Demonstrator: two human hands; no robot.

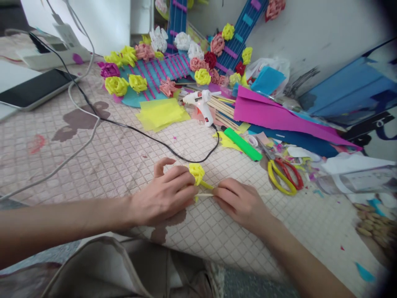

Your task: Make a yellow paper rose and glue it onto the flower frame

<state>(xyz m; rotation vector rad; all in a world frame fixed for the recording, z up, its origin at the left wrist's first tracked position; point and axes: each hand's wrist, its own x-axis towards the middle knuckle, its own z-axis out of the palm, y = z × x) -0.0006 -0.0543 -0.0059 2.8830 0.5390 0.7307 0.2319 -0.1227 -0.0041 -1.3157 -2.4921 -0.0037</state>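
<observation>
My left hand (pixel 172 190) is closed near the table's front edge, its fingertips on a pale thin stick and a bit of yellow paper. Just past those fingertips shows a yellow paper flower (pixel 196 172). A narrow yellow paper strip (pixel 207 185) runs from the flower toward my right hand (pixel 237 200). The right fingers pinch together on the thin wooden stick (pixel 204 195) and the strip's end. The stick spans the gap between both hands, lying almost level. My left fingers hide part of the flower's underside.
A white glue gun (pixel 200 103) lies beyond my hands, its black cable (pixel 161 142) looping across the table. Scissors (pixel 283 174) and a green cutter (pixel 243 144) lie to the right. Yellow sheets (pixel 163 114), paper flowers and magenta paper (pixel 273 114) fill the back. A phone (pixel 37 89) rests left.
</observation>
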